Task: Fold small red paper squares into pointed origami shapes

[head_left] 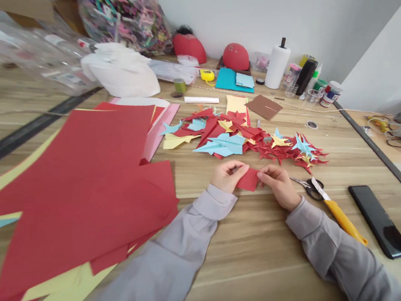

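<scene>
A small red paper piece (248, 180) is held between my two hands above the wooden table (246, 259). My left hand (228, 175) pinches its left edge between thumb and fingers. At its right edge, my right hand (278, 183) has thumb and fingertips closed on the paper. Just beyond the hands lies a heap of folded red, blue and yellow paper pieces (213, 132). Large red sheets (83, 190), with yellow and blue ones under them, spread over the left side. Black scissors (312, 189) and a yellow-handled cutter (344, 222) are right of my right hand.
A black phone (380, 220) lies at the right. Along the back stand a white bottle (277, 67), small paint jars (330, 93), a yellow tape measure (207, 75), a white bag (118, 73) and clear plastic bottles (61, 64). A brown paper square (263, 106) lies behind the heap.
</scene>
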Motion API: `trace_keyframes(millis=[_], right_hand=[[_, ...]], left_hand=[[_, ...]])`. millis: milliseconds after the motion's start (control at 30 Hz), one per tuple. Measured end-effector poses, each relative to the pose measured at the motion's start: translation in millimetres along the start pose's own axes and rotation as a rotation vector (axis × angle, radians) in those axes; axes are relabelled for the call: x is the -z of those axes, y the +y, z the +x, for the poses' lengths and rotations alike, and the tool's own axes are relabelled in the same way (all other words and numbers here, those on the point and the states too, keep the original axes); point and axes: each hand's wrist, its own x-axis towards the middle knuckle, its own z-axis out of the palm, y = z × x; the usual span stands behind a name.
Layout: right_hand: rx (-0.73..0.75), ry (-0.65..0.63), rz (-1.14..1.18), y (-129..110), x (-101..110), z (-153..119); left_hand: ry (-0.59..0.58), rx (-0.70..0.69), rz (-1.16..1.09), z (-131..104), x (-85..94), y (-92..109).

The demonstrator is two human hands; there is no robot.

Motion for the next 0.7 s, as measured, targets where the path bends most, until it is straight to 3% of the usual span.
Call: trace_keyframes(millis=[200, 700], right_hand=[[-0.013, 0.044, 0.043, -0.4, -1.1, 0.1], [-0.003, 0.010, 0.026, -0.8, -2.1, -0.6]], left_hand=[[-0.181, -0.068, 0.069, -5.2, -1.3, 0.6], [-0.239, -0.193, 0.172, -9.2, -1.4, 0.5]])
